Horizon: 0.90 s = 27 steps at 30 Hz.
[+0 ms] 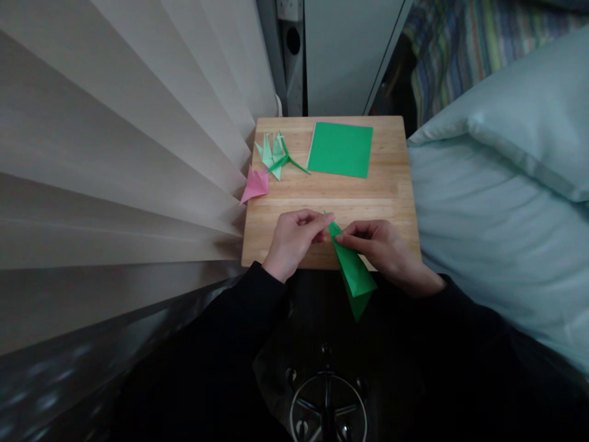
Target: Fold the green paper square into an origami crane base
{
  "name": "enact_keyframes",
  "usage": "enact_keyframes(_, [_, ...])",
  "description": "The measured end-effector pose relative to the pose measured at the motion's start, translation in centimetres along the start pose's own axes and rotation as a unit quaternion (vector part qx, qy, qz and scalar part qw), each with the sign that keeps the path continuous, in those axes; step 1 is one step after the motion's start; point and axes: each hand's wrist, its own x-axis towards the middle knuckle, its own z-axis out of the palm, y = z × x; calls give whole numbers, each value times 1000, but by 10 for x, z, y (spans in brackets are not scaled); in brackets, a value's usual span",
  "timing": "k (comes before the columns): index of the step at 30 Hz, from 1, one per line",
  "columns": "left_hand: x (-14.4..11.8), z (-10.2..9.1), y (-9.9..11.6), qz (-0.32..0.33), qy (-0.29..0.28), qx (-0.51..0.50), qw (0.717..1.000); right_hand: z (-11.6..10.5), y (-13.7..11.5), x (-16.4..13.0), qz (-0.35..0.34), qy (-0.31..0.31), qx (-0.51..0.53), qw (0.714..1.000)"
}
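Over the near edge of a small wooden table (368, 202), a partly folded sheet of green origami paper (355, 267) hangs between my hands. Its narrow end points away from me and its wide end slants down toward my lap. My right hand (380, 245) pinches the paper's right side between thumb and fingers. At the narrow tip, my left hand (301, 235) has thumb and index finger pressed together on the paper. The other fingers of both hands are curled.
Green square paper (340, 150) lies at the table's back. Folded paper cranes stand at the left: light green (269, 155), darker green (286, 158) and pink (256, 184). A pleated curtain (184, 153) borders the left, pale bedding (497, 202) the right. A wheeled chair base (327, 405) is below.
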Motion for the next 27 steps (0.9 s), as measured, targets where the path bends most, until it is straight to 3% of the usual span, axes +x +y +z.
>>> enact_keyframes(4, [0,-1,-1,-3,-27,45,999,0,-1,-1,-2,-4,17,1000])
enact_keyframes(14, [2,-2,-6,3,-66,26,997,3,5,0,18,22,84,996])
enact_keyframes(27, [0,3,-8,4,-30,-12,999,5,2,-1,-11,33,54,998])
